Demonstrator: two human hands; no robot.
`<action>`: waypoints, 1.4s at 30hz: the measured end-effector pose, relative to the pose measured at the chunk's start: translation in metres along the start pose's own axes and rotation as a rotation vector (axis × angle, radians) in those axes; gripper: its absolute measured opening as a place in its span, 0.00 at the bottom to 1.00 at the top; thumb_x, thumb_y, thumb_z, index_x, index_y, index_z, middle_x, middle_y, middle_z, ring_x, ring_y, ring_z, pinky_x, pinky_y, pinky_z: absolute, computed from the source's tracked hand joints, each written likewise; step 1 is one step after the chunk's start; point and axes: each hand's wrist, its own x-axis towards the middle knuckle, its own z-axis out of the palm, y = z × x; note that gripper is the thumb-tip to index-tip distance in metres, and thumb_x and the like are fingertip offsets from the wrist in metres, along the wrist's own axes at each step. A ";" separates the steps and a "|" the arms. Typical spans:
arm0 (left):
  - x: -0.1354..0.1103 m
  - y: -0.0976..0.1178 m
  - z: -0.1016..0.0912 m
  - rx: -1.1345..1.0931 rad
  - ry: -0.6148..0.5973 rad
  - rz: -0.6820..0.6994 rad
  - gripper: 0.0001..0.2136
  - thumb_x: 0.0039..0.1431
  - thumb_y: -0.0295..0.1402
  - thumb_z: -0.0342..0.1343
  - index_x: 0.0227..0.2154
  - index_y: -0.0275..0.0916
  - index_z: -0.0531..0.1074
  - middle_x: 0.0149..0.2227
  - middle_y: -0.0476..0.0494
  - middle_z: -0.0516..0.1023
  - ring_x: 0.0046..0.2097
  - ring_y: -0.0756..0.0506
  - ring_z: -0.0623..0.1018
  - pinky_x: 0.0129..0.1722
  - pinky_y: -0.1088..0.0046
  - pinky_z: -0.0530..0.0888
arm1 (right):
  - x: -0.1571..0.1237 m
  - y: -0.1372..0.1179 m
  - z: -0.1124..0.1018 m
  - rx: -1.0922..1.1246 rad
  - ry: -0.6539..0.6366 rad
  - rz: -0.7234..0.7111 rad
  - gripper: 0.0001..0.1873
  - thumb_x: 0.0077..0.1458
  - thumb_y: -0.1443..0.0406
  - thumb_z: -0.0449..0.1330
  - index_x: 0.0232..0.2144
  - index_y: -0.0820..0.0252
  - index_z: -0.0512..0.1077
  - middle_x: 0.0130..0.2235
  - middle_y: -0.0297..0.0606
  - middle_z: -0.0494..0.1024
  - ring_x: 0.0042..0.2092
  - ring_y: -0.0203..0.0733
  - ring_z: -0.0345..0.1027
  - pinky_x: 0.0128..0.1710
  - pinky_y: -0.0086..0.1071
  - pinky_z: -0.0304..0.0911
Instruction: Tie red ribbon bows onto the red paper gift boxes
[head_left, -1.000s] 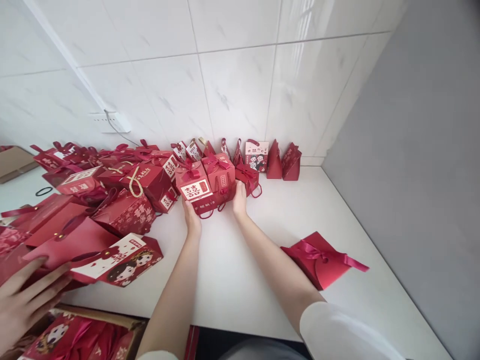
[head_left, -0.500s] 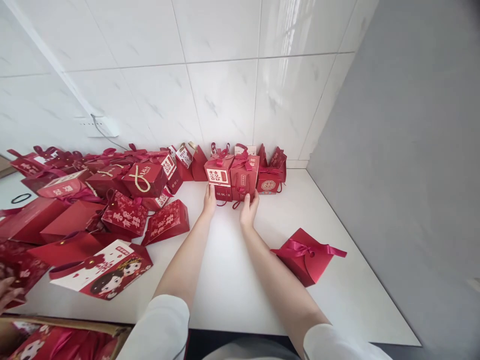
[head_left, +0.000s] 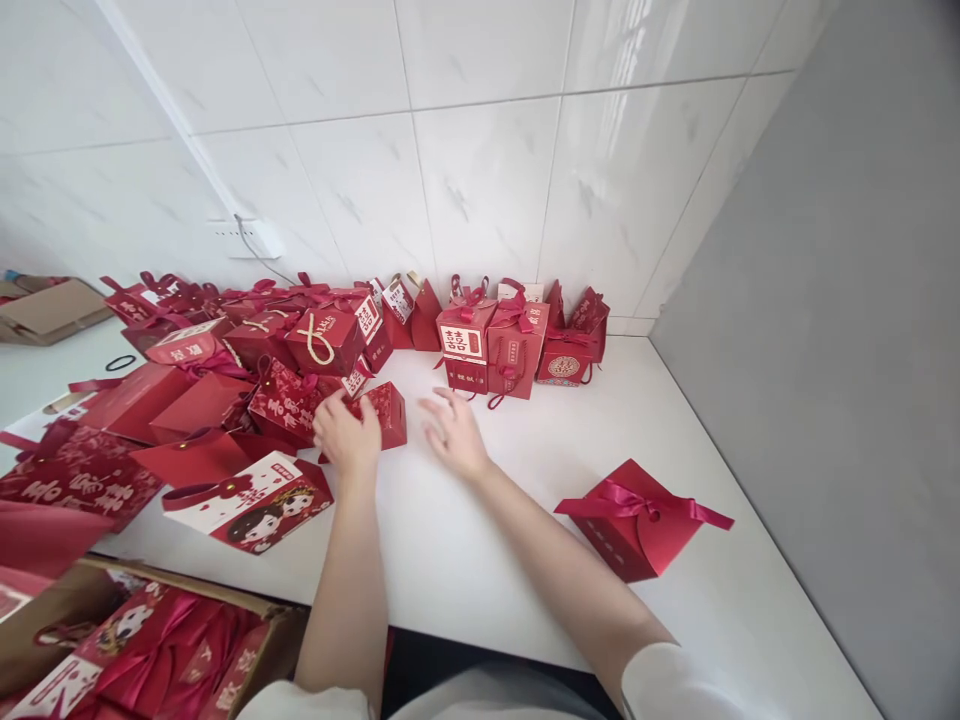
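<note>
My left hand (head_left: pixel 347 432) is over the near side of a red patterned gift box (head_left: pixel 390 413), fingers apart and slightly bent. Whether it touches the box I cannot tell. To its right, my right hand (head_left: pixel 456 437) is open above the white tabletop, fingers spread, with nothing in it. Behind my right hand, a red box with a white character panel (head_left: pixel 465 340) stands beside a taller-looking red box with a ribbon bow (head_left: pixel 517 345), both upright near the wall. A box with a round gold emblem (head_left: pixel 564 368) stands to their right.
Many red gift boxes (head_left: pixel 214 405) crowd the table's left side. One with cartoon faces (head_left: pixel 251 500) lies in front. A ribboned red box (head_left: pixel 637 520) sits at right. A cardboard carton (head_left: pixel 289 630) holds more boxes at lower left. Tiled wall (head_left: pixel 480 190) behind, grey panel (head_left: pixel 832 300) right.
Both hands have let go of the two upright boxes at the wall and drawn back; my left hand moved left to the patterned box. The view turned left.
</note>
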 end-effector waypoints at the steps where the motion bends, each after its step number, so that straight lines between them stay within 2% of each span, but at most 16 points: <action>1: 0.006 -0.010 -0.003 0.032 -0.039 -0.124 0.26 0.60 0.45 0.50 0.58 0.35 0.64 0.62 0.24 0.62 0.65 0.27 0.59 0.62 0.41 0.55 | 0.000 -0.006 0.012 -0.046 -0.154 -0.126 0.20 0.62 0.59 0.55 0.56 0.47 0.69 0.65 0.41 0.60 0.66 0.49 0.52 0.65 0.46 0.50; 4: 0.019 -0.033 -0.004 0.028 -0.129 -0.310 0.29 0.57 0.47 0.53 0.53 0.26 0.67 0.58 0.13 0.64 0.63 0.20 0.61 0.59 0.35 0.55 | 0.000 -0.015 0.040 -0.150 -0.372 -0.181 0.25 0.62 0.59 0.56 0.61 0.46 0.64 0.70 0.41 0.47 0.70 0.56 0.42 0.65 0.54 0.48; 7: 0.027 -0.044 -0.003 -0.030 -0.125 -0.365 0.29 0.54 0.49 0.55 0.50 0.28 0.68 0.55 0.13 0.67 0.62 0.17 0.61 0.58 0.30 0.51 | -0.003 -0.011 0.048 -0.136 -0.431 -0.018 0.34 0.58 0.65 0.60 0.64 0.46 0.57 0.67 0.46 0.53 0.64 0.56 0.57 0.59 0.49 0.60; 9: 0.031 -0.046 -0.004 -0.113 -0.124 -0.371 0.27 0.54 0.50 0.56 0.49 0.33 0.69 0.54 0.19 0.71 0.61 0.22 0.66 0.58 0.34 0.56 | -0.005 -0.005 0.043 -0.127 -0.385 0.090 0.34 0.56 0.66 0.60 0.64 0.48 0.57 0.62 0.48 0.61 0.58 0.55 0.64 0.54 0.46 0.66; 13: 0.031 -0.040 0.000 -0.356 -0.121 -0.270 0.26 0.61 0.51 0.48 0.56 0.42 0.62 0.53 0.35 0.75 0.53 0.40 0.77 0.50 0.59 0.75 | -0.007 0.007 0.031 -0.120 -0.263 0.211 0.25 0.61 0.62 0.55 0.60 0.54 0.59 0.49 0.46 0.73 0.44 0.50 0.74 0.44 0.43 0.70; 16: 0.020 -0.030 0.015 -0.551 -0.205 -0.061 0.28 0.58 0.48 0.55 0.58 0.42 0.62 0.53 0.37 0.75 0.51 0.43 0.78 0.45 0.67 0.77 | -0.004 0.016 0.033 -0.092 -0.208 0.232 0.17 0.62 0.64 0.55 0.53 0.57 0.65 0.46 0.43 0.77 0.44 0.46 0.74 0.46 0.39 0.69; 20: 0.000 -0.017 0.041 -0.344 -0.388 0.199 0.28 0.53 0.43 0.63 0.55 0.41 0.66 0.53 0.36 0.75 0.53 0.39 0.76 0.51 0.62 0.75 | 0.001 0.029 0.041 -0.078 -0.164 0.212 0.20 0.56 0.71 0.56 0.52 0.59 0.69 0.55 0.46 0.73 0.57 0.48 0.66 0.60 0.42 0.59; 23: -0.003 -0.010 0.065 -0.185 -0.391 0.180 0.32 0.54 0.41 0.61 0.60 0.35 0.60 0.53 0.29 0.74 0.55 0.34 0.75 0.54 0.55 0.73 | 0.003 0.036 0.042 -0.069 -0.154 0.218 0.26 0.53 0.70 0.58 0.56 0.60 0.67 0.57 0.48 0.71 0.59 0.51 0.64 0.62 0.45 0.57; 27: 0.010 0.001 0.096 -0.191 -0.430 0.181 0.38 0.56 0.36 0.59 0.66 0.30 0.49 0.62 0.25 0.66 0.63 0.34 0.68 0.60 0.56 0.67 | 0.001 0.039 0.040 -0.045 -0.130 0.245 0.21 0.54 0.68 0.57 0.51 0.61 0.70 0.52 0.48 0.73 0.55 0.50 0.66 0.59 0.44 0.60; 29: 0.016 0.009 0.100 -0.194 -0.466 0.194 0.41 0.54 0.32 0.60 0.67 0.29 0.47 0.65 0.23 0.60 0.66 0.34 0.63 0.64 0.57 0.63 | 0.000 0.040 0.038 -0.021 -0.114 0.261 0.16 0.55 0.68 0.56 0.47 0.61 0.72 0.48 0.46 0.74 0.52 0.48 0.69 0.56 0.42 0.63; 31: 0.016 0.018 0.088 -0.198 -0.478 0.219 0.41 0.53 0.30 0.60 0.67 0.29 0.48 0.67 0.24 0.55 0.69 0.35 0.57 0.67 0.58 0.59 | -0.001 0.041 0.036 0.013 -0.100 0.273 0.13 0.55 0.68 0.54 0.42 0.60 0.73 0.44 0.43 0.75 0.47 0.45 0.70 0.53 0.40 0.65; 34: -0.001 0.028 0.036 -0.217 -0.352 0.396 0.32 0.58 0.32 0.56 0.65 0.35 0.55 0.67 0.32 0.58 0.69 0.38 0.57 0.68 0.58 0.57 | -0.002 0.042 0.035 0.070 -0.081 0.286 0.10 0.56 0.68 0.52 0.37 0.58 0.73 0.41 0.40 0.76 0.42 0.42 0.71 0.49 0.37 0.66; 36: -0.024 0.027 -0.014 -0.208 -0.133 0.538 0.25 0.60 0.33 0.54 0.61 0.40 0.61 0.64 0.36 0.63 0.66 0.39 0.62 0.67 0.57 0.58 | -0.003 0.041 0.035 0.101 -0.069 0.299 0.10 0.55 0.67 0.52 0.35 0.57 0.73 0.40 0.39 0.77 0.41 0.42 0.71 0.47 0.36 0.67; 38: -0.050 0.017 -0.063 -0.149 0.187 0.525 0.29 0.57 0.34 0.58 0.61 0.40 0.59 0.63 0.35 0.62 0.66 0.36 0.61 0.68 0.52 0.55 | -0.004 0.041 0.035 0.122 -0.059 0.315 0.10 0.55 0.66 0.52 0.34 0.57 0.73 0.39 0.38 0.77 0.39 0.41 0.71 0.45 0.36 0.67; 40: -0.073 -0.001 -0.100 -0.061 0.493 0.364 0.34 0.51 0.36 0.62 0.61 0.40 0.57 0.64 0.33 0.57 0.67 0.32 0.58 0.67 0.45 0.53 | -0.004 0.040 0.035 0.137 -0.055 0.330 0.09 0.55 0.65 0.52 0.34 0.57 0.73 0.39 0.38 0.77 0.37 0.41 0.71 0.43 0.35 0.67; 42: -0.088 -0.024 -0.121 0.017 0.664 0.209 0.40 0.46 0.40 0.65 0.62 0.42 0.54 0.66 0.33 0.52 0.68 0.29 0.53 0.68 0.44 0.48 | -0.005 0.040 0.034 0.148 -0.056 0.342 0.09 0.55 0.65 0.52 0.33 0.56 0.73 0.39 0.37 0.77 0.37 0.41 0.71 0.42 0.35 0.67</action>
